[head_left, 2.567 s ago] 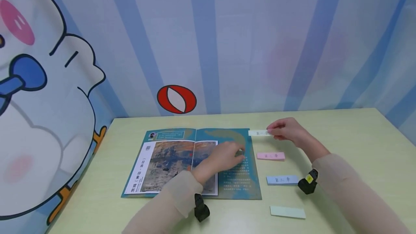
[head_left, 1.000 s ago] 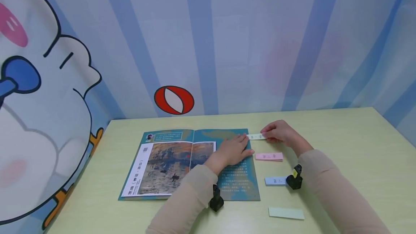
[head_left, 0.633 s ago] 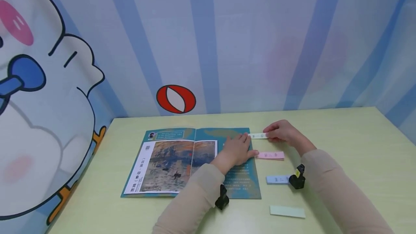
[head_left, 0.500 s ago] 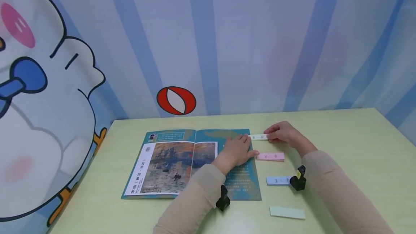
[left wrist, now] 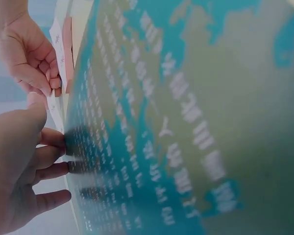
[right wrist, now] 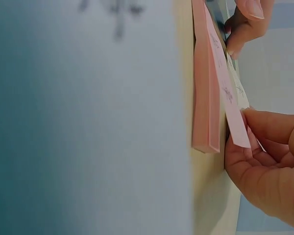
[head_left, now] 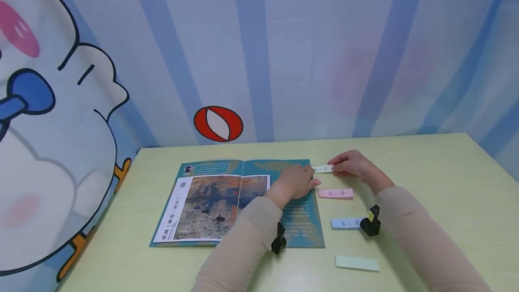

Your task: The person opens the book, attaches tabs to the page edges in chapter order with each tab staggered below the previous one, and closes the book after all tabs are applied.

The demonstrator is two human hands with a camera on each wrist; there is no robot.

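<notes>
An open magazine (head_left: 301, 229) with a printed painting lies on the table. My left hand (head_left: 293, 183) rests at the upper right edge of its right page. Its fingers (left wrist: 51, 199) are spread and touch the page in the left wrist view, close to the left end of a white paper strip (head_left: 323, 169). My right hand (head_left: 352, 166) pinches that strip's right end between thumb and fingers. Handwritten characters show on the strip. Just nearer lies a pink strip pad (head_left: 336, 193), whose top sheet (right wrist: 229, 90) lifts away in the right wrist view.
Below the pink pad lie a blue strip pad (head_left: 344, 223), partly covered by the right wrist camera (head_left: 371, 221), and a pale green one (head_left: 357, 263). A striped backdrop (head_left: 308, 57) with a cartoon figure (head_left: 52, 184) stands behind and left of the table (head_left: 430, 179).
My right hand has lowered the white strip beside the page's edge. My left hand has moved right and up to that edge, and its fingers have lately drawn in slightly.
</notes>
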